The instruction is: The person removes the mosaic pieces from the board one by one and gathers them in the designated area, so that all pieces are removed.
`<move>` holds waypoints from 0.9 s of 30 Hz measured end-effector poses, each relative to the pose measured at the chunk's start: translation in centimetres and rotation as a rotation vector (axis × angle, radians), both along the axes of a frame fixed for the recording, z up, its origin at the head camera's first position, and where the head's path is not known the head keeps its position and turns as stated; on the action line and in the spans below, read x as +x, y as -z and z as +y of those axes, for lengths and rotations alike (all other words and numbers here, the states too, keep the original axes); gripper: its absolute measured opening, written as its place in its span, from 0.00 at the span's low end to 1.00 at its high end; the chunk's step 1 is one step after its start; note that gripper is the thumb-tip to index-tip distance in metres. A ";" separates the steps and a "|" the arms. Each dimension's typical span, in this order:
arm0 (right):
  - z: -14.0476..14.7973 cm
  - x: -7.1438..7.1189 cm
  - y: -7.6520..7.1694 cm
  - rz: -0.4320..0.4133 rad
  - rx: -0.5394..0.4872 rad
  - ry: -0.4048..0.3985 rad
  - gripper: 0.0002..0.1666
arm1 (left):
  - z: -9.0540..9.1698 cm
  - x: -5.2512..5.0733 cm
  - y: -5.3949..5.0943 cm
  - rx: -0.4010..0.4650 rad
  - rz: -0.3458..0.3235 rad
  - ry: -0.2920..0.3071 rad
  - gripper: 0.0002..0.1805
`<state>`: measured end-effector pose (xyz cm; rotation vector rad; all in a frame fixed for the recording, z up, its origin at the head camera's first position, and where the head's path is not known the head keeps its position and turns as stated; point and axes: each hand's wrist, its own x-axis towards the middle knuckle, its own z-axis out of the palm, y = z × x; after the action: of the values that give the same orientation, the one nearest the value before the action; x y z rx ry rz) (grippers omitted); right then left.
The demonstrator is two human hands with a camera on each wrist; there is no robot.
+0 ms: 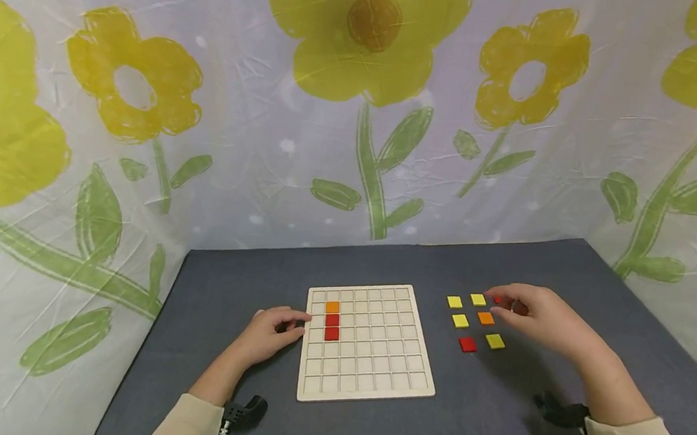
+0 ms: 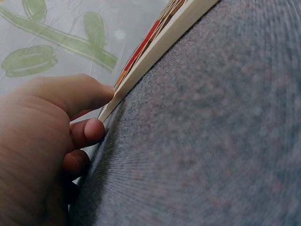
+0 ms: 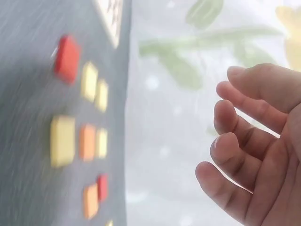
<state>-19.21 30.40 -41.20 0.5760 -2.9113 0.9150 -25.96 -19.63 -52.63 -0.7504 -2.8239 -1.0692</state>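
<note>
A pale wooden grid board [image 1: 366,367] lies flat on the table. In its left part, an orange tile [image 1: 332,307] sits above two red tiles [image 1: 332,320] in one column. My left hand [image 1: 266,335] touches the board's left edge with its fingertips, also visible in the left wrist view. Over the loose tiles on the right hovers my right hand [image 1: 539,317], its fingers loosely bent with nothing between them in the right wrist view. Beneath and beside it lie several yellow tiles [image 1: 495,341], an orange tile [image 1: 485,318] and red tiles [image 1: 468,344]; the hand partly hides one red tile.
A dark grey cloth [image 1: 244,270] covers the table. Behind and beside it hangs a pale curtain [image 1: 238,132] with printed yellow flowers. Black wrist straps [image 1: 247,412] sit at both sleeves.
</note>
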 end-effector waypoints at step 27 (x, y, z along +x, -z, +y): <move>-12.4 -3.8 -1.7 0.025 -0.186 -0.202 0.17 | -0.3 -0.2 0.2 -0.010 0.028 0.012 0.14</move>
<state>-23.05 17.97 -39.52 0.8710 -2.7416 1.1752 -26.14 -19.92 -52.85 -0.7778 -2.8068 -1.0383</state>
